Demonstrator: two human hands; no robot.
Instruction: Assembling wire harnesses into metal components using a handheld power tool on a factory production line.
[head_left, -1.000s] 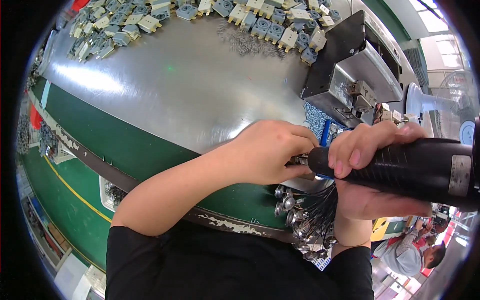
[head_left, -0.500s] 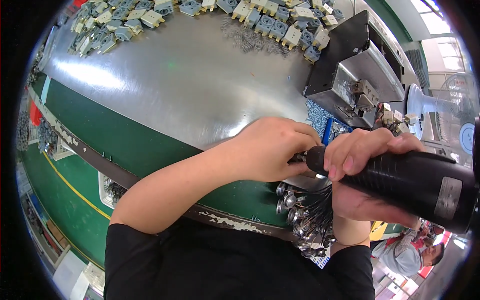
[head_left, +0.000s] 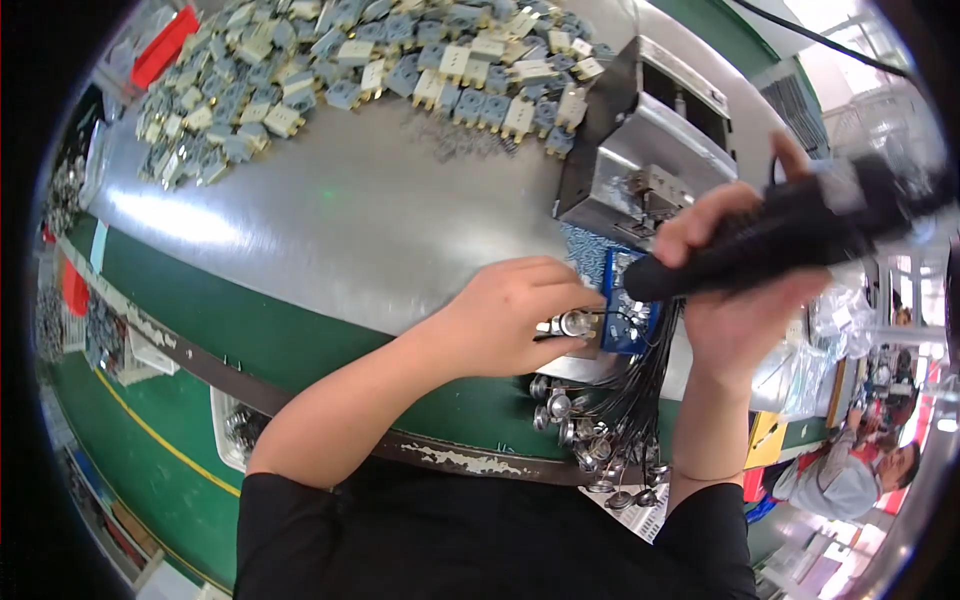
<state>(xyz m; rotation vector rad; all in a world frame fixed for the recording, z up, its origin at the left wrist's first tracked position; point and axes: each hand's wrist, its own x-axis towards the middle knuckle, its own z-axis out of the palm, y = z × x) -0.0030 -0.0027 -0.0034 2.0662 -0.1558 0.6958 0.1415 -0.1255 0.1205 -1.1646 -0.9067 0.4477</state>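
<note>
My left hand [head_left: 510,315] is closed around a small round silver metal part [head_left: 574,323] with a thin black wire, held over the table's near edge. My right hand [head_left: 735,320] grips a thick black power screwdriver [head_left: 750,240], blurred by motion, its nose end just right of that part and apart from it. Beneath the tool lies a blue tray [head_left: 622,338] of small metal pieces. Loose silver screws [head_left: 588,250] are heaped beside the tray. Similar silver parts on black wires [head_left: 595,435] hang in a bunch over the near edge.
A metal fixture [head_left: 625,150] stands behind the screws. Many grey and cream blocks [head_left: 420,60] cover the table's far side, with small springs [head_left: 455,135] in front. A yellow box [head_left: 765,440] is at right; another person [head_left: 840,480] sits beyond. A white basket [head_left: 222,425] sits low left.
The screwdriver has lifted and swung away from the part in my left hand. My left hand has turned, showing the silver part. The view has shifted, with more of the block pile showing.
</note>
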